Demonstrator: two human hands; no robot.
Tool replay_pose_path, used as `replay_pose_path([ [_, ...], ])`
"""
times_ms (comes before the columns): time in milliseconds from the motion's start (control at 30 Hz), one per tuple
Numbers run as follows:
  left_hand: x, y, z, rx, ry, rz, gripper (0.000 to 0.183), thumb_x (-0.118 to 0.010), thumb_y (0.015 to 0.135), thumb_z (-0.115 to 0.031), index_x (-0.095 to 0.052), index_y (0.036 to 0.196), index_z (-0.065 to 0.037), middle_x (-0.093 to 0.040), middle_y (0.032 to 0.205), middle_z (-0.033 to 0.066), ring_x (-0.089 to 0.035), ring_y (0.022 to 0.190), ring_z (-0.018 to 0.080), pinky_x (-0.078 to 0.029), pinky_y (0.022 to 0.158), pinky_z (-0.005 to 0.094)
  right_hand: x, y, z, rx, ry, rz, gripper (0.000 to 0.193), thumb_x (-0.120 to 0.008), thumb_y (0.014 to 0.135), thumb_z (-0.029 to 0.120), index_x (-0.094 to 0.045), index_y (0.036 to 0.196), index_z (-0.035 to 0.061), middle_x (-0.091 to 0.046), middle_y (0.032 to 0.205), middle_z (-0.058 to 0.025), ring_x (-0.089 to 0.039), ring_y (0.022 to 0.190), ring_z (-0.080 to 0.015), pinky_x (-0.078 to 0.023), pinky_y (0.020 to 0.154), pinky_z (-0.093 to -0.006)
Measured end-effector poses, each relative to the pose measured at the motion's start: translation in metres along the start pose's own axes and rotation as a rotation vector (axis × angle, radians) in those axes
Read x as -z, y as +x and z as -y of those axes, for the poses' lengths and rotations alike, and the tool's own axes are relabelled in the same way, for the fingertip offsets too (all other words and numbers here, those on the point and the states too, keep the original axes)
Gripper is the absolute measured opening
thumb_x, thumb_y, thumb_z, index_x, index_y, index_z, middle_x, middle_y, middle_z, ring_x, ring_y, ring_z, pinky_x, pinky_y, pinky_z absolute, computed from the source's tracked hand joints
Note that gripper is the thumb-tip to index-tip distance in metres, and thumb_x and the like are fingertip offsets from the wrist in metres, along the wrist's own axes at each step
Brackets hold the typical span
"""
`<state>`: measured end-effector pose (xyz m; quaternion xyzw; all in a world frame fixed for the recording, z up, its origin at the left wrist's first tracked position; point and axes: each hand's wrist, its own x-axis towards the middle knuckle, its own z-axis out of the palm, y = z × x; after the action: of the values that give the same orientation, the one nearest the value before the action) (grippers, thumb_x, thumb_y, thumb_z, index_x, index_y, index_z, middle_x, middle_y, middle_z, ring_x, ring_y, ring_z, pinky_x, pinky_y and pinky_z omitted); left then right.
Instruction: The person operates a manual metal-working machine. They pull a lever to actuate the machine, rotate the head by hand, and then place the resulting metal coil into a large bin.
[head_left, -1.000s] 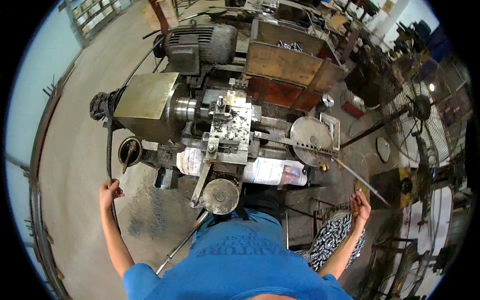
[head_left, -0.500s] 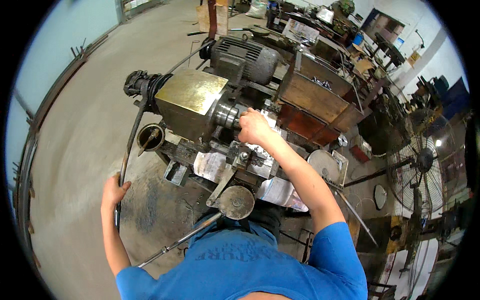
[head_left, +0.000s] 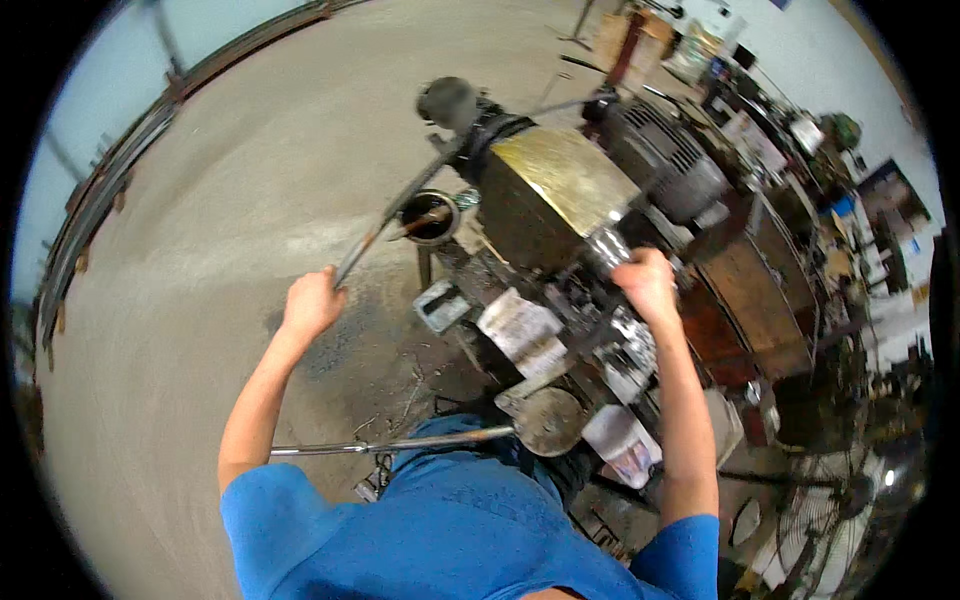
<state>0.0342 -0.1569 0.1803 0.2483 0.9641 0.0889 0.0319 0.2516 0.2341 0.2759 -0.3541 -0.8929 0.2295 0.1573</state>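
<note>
My left hand [head_left: 313, 303] is closed around the lower end of a long metal lever [head_left: 400, 203]. That lever runs up past the rear of a lathe's headstock [head_left: 530, 220], which has a shiny brass-coloured top. At the other end of the headstock, my right hand [head_left: 648, 285] is closed right by the bright steel chuck [head_left: 605, 245]. Its fingers face away, so whatever lies in them is hidden. Below it are the machine's slide, dark with grime, and a round metal disc [head_left: 552, 420]. A long steel rod [head_left: 400, 443] reaches left from the disc, across the front of my body.
A round pot [head_left: 430, 217] with a brush-like stick stands beside the headstock. Stained sheets [head_left: 520, 325] lie over the machine bed. A motor [head_left: 665, 160] and a rusty metal bin [head_left: 755, 295] are behind. To the lower right is a large fan [head_left: 820, 510].
The view has turned left, so the machine appears farther right and rotated. My left hand stays on the lever, now at its visible end; my right hand stays by the chuck.
</note>
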Motion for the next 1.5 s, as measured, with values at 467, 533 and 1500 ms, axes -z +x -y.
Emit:
replay_pose_path([
  [467, 0.018, 0.110, 0.064, 0.083, -0.079, -0.219, 0.029, -0.060, 0.075, -0.023, -0.062, 0.099, -0.006, -0.063, 0.088, 0.0158, -0.060, 0.088, 0.0324, -0.048, 0.074, 0.0421, 0.013, -0.013, -0.016, 0.264, -0.120, -0.165, 0.024, -0.058, 0.054, 0.018, -0.062, 0.072, 0.0019, -0.051, 0.117, -0.0252, -0.055, 0.097, -0.0378, -0.044, 0.084, -0.0375],
  [533, 0.000, 0.089, 0.024, -0.231, -0.157, -0.684, 0.033, -0.061, 0.079, -0.030, -0.060, 0.102, -0.006, -0.064, 0.084, 0.0137, -0.062, 0.081, 0.0286, -0.048, 0.071, 0.0388, 0.037, -0.031, -0.021, 0.279, 0.038, -0.219, 0.025, -0.059, 0.054, 0.016, -0.060, 0.074, 0.0014, -0.049, 0.121, -0.0243, -0.053, 0.102, -0.0386, -0.042, 0.088, -0.0374],
  [1500, -0.205, 0.062, 0.018, -0.006, -0.421, 0.759, 0.039, -0.063, 0.076, -0.010, -0.054, 0.110, 0.008, -0.064, 0.077, 0.0159, -0.062, 0.059, 0.0192, -0.052, 0.050, 0.0320, 0.029, -0.504, -0.306, -1.072, -0.659, -0.350, 0.040, -0.062, 0.054, 0.017, -0.055, 0.091, 0.0018, -0.060, 0.072, -0.0179, -0.059, 0.070, -0.0375, -0.048, 0.062, -0.0443],
])
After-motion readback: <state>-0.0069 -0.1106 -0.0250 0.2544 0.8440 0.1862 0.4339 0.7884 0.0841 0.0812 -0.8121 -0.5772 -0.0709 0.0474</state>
